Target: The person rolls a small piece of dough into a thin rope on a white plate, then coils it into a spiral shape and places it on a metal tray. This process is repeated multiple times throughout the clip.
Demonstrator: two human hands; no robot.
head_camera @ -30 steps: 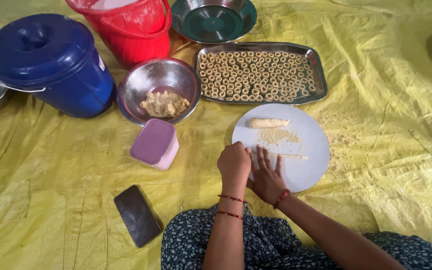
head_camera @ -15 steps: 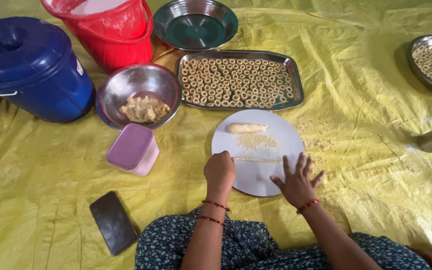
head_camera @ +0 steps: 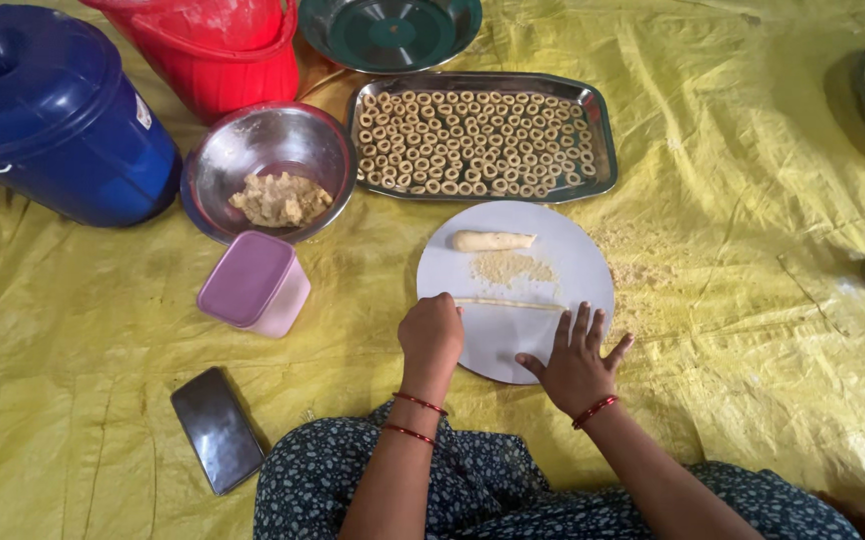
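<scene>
Your left hand (head_camera: pixel 432 333), curled loosely, touches the left end of a thin dough rope (head_camera: pixel 509 303) lying across the white round plate (head_camera: pixel 553 250), while your right hand (head_camera: pixel 578 362) rests flat, fingers spread, on the plate's near edge below the rope, a thicker dough log (head_camera: pixel 492 240) beyond.

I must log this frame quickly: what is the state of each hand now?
Left hand: closed, at the end of the thin dough strip on the white plate.
Right hand: open, fingers spread, holding nothing.
</scene>
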